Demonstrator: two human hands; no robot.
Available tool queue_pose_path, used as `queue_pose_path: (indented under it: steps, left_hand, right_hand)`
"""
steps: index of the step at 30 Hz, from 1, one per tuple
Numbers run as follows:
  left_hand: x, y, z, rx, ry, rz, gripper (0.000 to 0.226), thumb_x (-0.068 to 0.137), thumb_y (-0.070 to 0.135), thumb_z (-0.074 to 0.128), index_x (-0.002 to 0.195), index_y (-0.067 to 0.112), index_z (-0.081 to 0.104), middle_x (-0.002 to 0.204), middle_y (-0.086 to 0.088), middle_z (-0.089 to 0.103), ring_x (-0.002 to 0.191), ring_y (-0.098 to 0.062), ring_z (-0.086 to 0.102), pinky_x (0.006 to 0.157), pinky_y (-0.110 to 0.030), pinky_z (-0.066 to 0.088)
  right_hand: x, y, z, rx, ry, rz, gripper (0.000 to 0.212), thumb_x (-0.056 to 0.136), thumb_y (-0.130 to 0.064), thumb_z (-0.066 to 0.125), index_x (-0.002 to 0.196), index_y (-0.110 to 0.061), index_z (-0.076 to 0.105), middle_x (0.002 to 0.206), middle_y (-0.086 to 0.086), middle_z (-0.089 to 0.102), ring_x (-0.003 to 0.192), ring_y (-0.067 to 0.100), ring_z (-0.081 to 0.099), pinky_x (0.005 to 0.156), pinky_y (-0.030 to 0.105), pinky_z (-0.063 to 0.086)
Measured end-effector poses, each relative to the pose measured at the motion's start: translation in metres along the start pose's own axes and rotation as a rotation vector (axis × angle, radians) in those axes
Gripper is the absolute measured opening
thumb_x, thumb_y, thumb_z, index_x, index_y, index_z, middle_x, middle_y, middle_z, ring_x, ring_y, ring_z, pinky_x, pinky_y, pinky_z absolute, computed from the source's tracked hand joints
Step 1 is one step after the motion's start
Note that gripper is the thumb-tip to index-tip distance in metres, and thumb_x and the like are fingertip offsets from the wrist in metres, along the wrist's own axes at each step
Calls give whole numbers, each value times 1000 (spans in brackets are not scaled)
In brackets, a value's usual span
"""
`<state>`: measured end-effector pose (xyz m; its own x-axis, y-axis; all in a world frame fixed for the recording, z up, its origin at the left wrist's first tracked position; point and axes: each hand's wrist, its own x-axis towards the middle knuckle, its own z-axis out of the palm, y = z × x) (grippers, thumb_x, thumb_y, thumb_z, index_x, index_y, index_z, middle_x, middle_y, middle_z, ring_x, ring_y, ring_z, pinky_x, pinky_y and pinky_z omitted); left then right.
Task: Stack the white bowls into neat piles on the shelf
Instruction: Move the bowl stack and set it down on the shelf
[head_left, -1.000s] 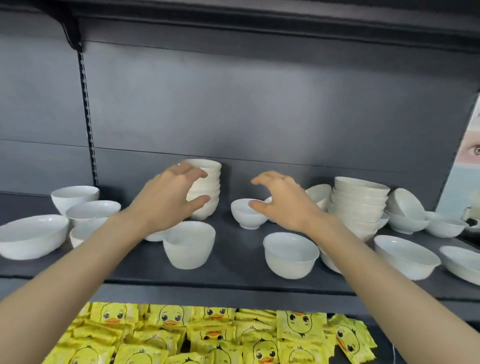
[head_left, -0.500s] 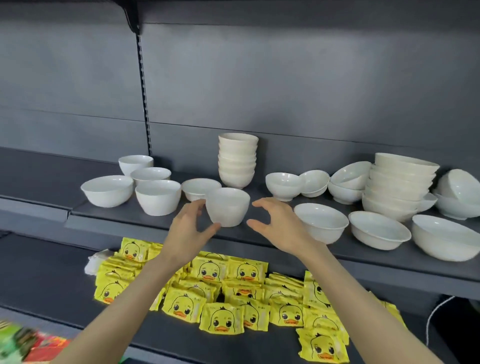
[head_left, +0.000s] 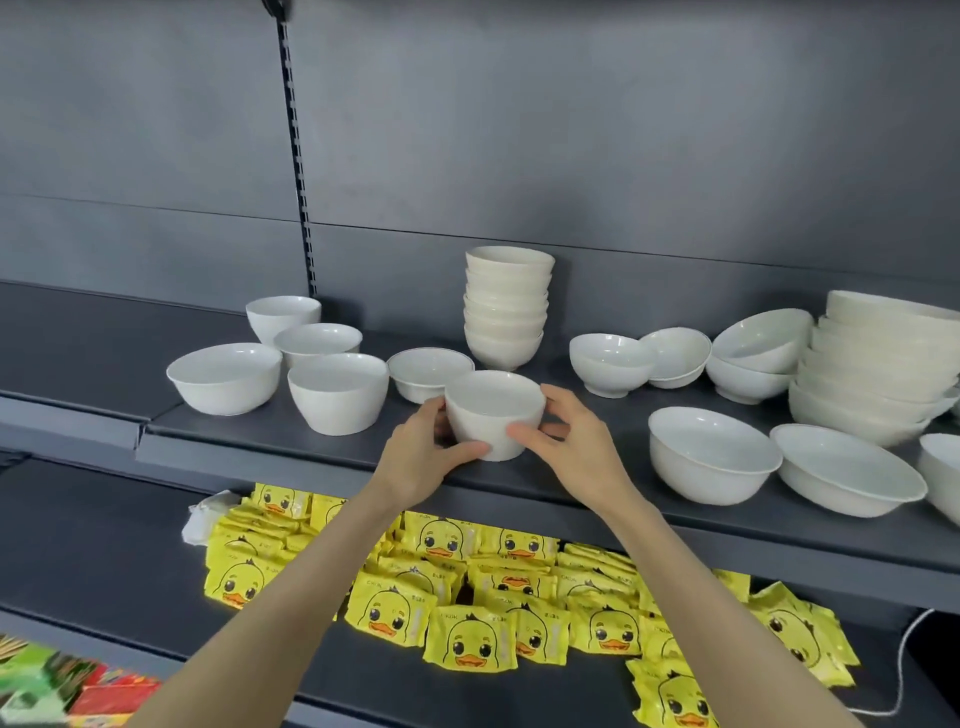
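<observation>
While the left grip (head_left: 418, 460) and right grip (head_left: 579, 449) clasp one small white bowl (head_left: 493, 410) between curled fingers at the shelf (head_left: 249, 431) front, the tall pile (head_left: 506, 306) of like bowls stands just behind it. That pile and a wider pile (head_left: 878, 364) at far right look done; many loose bowls (head_left: 337, 392) on both sides remain, so I judge the task under half finished.

Open air above small stack (head_left: 506, 312), shallow bowl (head_left: 418, 371) just left, shelf (head_left: 291, 447) front open.
</observation>
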<state>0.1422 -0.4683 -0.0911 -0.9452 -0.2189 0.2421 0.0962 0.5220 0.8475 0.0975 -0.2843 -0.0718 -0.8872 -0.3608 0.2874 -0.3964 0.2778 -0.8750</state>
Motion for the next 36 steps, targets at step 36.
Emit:
queue_pose_path:
  steps: [36]
  left_hand:
    - [23, -80, -134, 44, 245, 216, 84, 72, 56, 58, 141, 12, 38, 129, -5, 43, 115, -10, 40, 93, 4, 25]
  right_hand:
    - [67, -55, 164, 224, 87, -38, 54, 91, -13, 61, 141, -19, 41, 130, -2, 56, 116, 2, 53, 77, -1, 41]
